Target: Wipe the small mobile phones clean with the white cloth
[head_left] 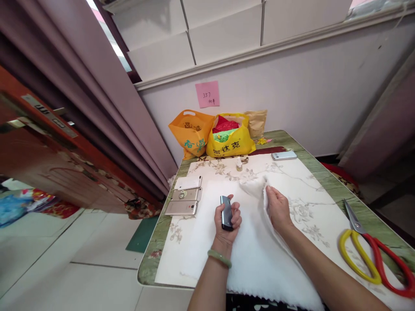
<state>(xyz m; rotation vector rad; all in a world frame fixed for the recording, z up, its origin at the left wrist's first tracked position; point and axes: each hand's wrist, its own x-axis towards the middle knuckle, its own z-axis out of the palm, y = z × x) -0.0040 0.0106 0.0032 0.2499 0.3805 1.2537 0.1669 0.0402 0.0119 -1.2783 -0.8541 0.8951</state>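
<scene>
A dark blue-grey mobile phone [226, 211] is in my left hand [224, 237], with the fingers wrapped round its right side and the thumb along its left. My right hand [279, 211] pinches the upraised edge of a white fluffy cloth [256, 263]. This cloth spreads over the middle of the table and down over its front edge, under my left hand. Left of my hands lie a white phone [188, 183], a phone with a round picture on its back [185, 195] and a pinkish phone [180, 208], in a column.
Large scissors [357, 225] with one yellow and one red handle lie at the right. A silver phone [284, 155] and a small bottle [239, 164] are farther back. An orange bag [191, 134], a yellow bag [231, 144] and a brown pouch [257, 123] stand along the wall.
</scene>
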